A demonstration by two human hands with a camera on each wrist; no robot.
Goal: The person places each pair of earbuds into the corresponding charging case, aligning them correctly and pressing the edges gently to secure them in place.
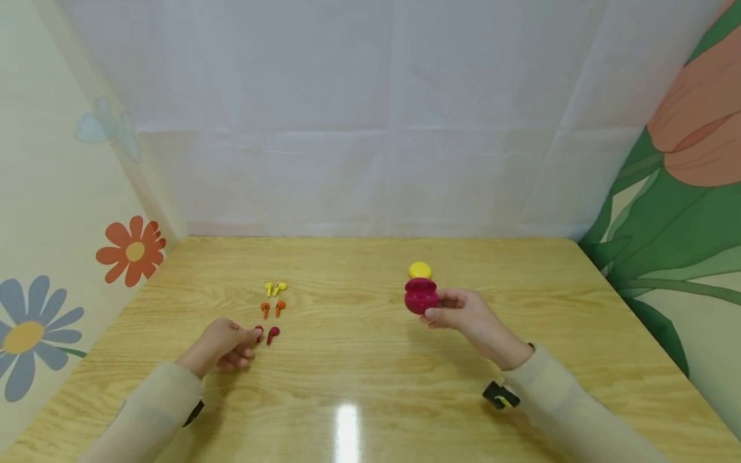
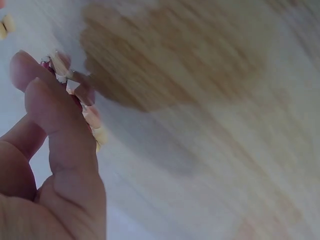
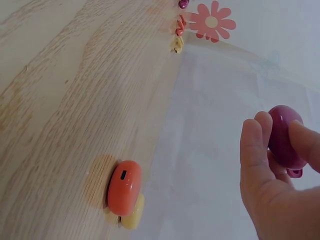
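Note:
My right hand [image 1: 471, 321] holds a dark red earbud case [image 1: 421, 302] between thumb and fingers, raised over the table with its lid open. In the right wrist view the case [image 3: 285, 135] shows its rounded back. At the left, my left hand [image 1: 224, 344] pinches the left earbud of a dark red pair [image 1: 258, 332] at its fingertips, which partly cover it. The other dark red earbud [image 1: 273, 334] lies just to its right. Beyond them lie an orange pair of earbuds [image 1: 280, 307] and a yellow pair [image 1: 280, 288].
A yellow case [image 1: 420, 270] stands behind the held case. An orange case [image 3: 124, 187] stands beside it in the right wrist view, hidden in the head view. The wooden table [image 1: 347, 360] meets a white sheet at the back, with flower-patterned walls on both sides.

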